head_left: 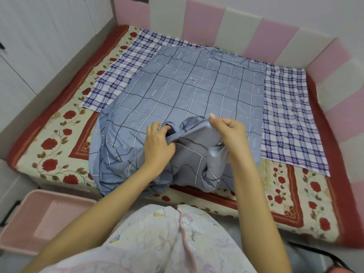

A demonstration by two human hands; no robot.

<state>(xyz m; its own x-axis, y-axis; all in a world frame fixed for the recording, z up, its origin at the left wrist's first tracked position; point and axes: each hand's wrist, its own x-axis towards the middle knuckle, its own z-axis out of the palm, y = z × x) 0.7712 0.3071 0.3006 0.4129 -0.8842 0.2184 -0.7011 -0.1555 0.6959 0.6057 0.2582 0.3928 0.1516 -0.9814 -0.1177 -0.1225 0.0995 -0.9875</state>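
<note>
While one blue checked sheet point(187, 85) lies on the bed point(59, 134), your two hands hold its near edge; left hand point(158, 142) grip curled in folds; right hand point(228, 133) grip pinching cloth; one pink basket point(39, 217) beside.

A bed point(332, 146) fills the corner of the room, covered by a cream mat point(59, 125) printed with red roses and edged in dark red. Padded panels point(269, 36) in pink and cream stripes line the walls behind it and along its right side. White wardrobe doors point(49, 26) stand at the left. A pink plastic basket point(25, 223) sits on the grey floor point(15, 261) just beside the bed's near left corner. The light is soft and even.
</note>
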